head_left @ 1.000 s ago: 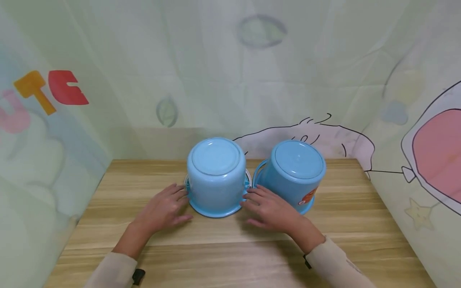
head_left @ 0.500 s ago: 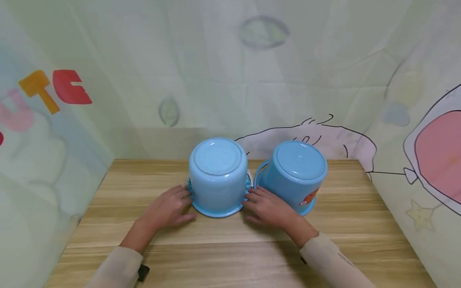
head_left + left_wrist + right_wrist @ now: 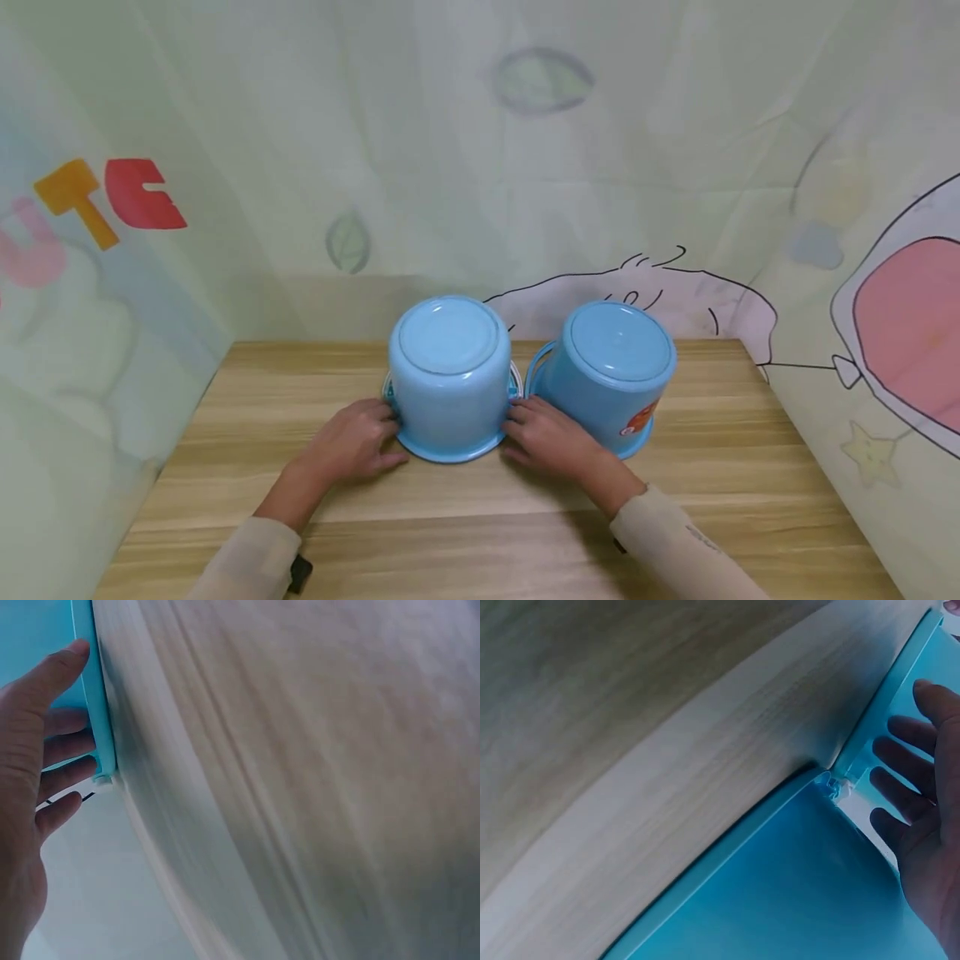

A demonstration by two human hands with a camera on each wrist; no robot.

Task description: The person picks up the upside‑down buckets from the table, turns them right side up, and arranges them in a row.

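Two blue plastic buckets stand upside down side by side on the table. My left hand point(image 3: 358, 440) is at the left side of the lighter left bucket point(image 3: 450, 408). In the left wrist view its thumb tip lies on the bucket's rim point(image 3: 96, 697), with the fingers extended along the side. My right hand point(image 3: 551, 442) is at the same bucket's right side, in front of the darker right bucket point(image 3: 585, 375). The right wrist view shows its fingers point(image 3: 904, 754) loosely spread at the left bucket's wall; contact is unclear. Light-coloured handle parts point(image 3: 516, 379) show behind the left bucket.
The wood-grain table point(image 3: 450, 550) reaches back to a printed cloth point(image 3: 420, 208), which also hangs at both sides. A red-orange sticker point(image 3: 641, 418) is on the right bucket. The right bucket's handle point(image 3: 536, 371) stands out between the two buckets.
My hands have come slightly closer to the left bucket's lower edge, and the fingers look more bent in the head view. The buckets stay in place; the head view shifts slightly.
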